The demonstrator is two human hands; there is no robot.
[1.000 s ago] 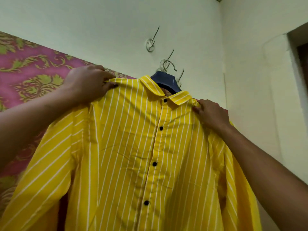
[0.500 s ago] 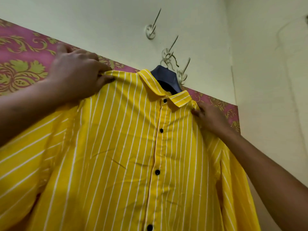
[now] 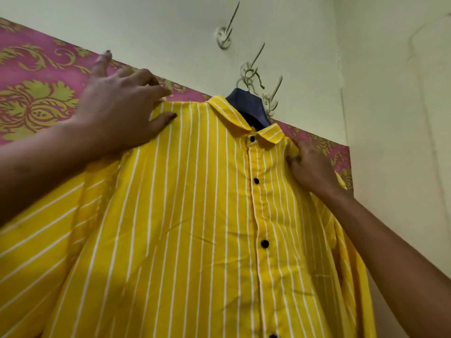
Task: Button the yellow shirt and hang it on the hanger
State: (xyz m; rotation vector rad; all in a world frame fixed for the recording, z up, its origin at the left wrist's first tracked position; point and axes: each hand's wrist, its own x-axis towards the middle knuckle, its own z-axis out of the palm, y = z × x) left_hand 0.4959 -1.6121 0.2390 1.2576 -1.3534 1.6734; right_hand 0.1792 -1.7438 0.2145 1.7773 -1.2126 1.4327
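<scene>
The left hand (image 3: 117,111) holds the near shoulder of the yellow shirt (image 3: 195,215), thumb on the front and fingers curled over the top edge. The shirt, buttoned, hangs on the navy hanger (image 3: 249,106), which is hooked on a wall hook (image 3: 252,69). The right hand (image 3: 312,167) pinches the fabric just beside the collar.

The head view looks steeply upward from close below the hanging shirt (image 3: 195,215) toward the wall hooks (image 3: 224,36).
</scene>
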